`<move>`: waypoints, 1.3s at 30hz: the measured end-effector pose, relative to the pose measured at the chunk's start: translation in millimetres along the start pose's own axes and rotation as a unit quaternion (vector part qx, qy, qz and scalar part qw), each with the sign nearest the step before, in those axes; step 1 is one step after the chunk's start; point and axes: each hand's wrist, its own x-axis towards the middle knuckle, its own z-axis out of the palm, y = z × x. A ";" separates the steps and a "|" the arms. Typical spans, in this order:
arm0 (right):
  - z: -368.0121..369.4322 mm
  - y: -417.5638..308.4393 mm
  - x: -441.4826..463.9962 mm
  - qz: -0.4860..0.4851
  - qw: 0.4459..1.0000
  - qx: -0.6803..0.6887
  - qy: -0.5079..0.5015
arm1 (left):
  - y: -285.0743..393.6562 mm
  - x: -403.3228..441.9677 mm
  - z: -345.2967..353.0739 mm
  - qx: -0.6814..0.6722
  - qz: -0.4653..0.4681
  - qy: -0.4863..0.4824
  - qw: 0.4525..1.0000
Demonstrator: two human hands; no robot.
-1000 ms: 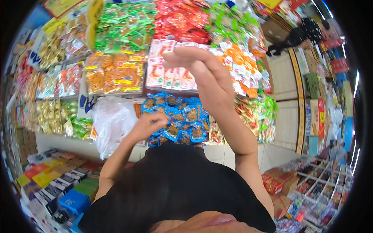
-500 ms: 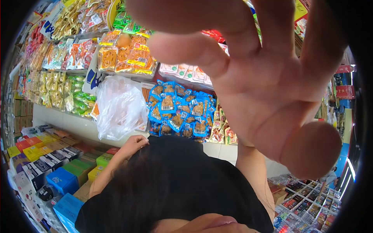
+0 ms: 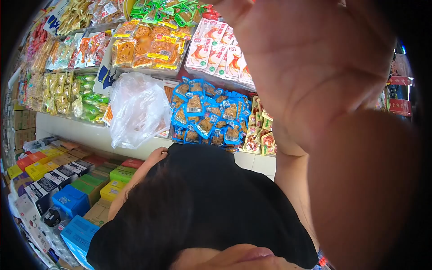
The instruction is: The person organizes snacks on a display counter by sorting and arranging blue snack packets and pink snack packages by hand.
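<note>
Looming close to the camera, the right hand shows a bare palm with nothing visible in it; its fingers run out of view or blur, so how far open they are I cannot tell. The left hand is low beside the black top, its fingers seemingly curled; whether they grip anything is unclear. Blue packets lie heaped near the near edge of the worktop, with a white plastic bag to their left and pink-and-white packets behind. That bag drapes over the near edge, just beyond the left hand, so a brush from the left arm could drag it down toward the boxes. The right hand blocks much of the view and could bump the camera; a careless sweep through the loose heap might spill packets.
</note>
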 end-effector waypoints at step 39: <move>1.0 6.0 0.2 0.022 0.999 -0.003 -0.029 | -67.2 34.1 31.9 0.015 0.058 -0.046 0.997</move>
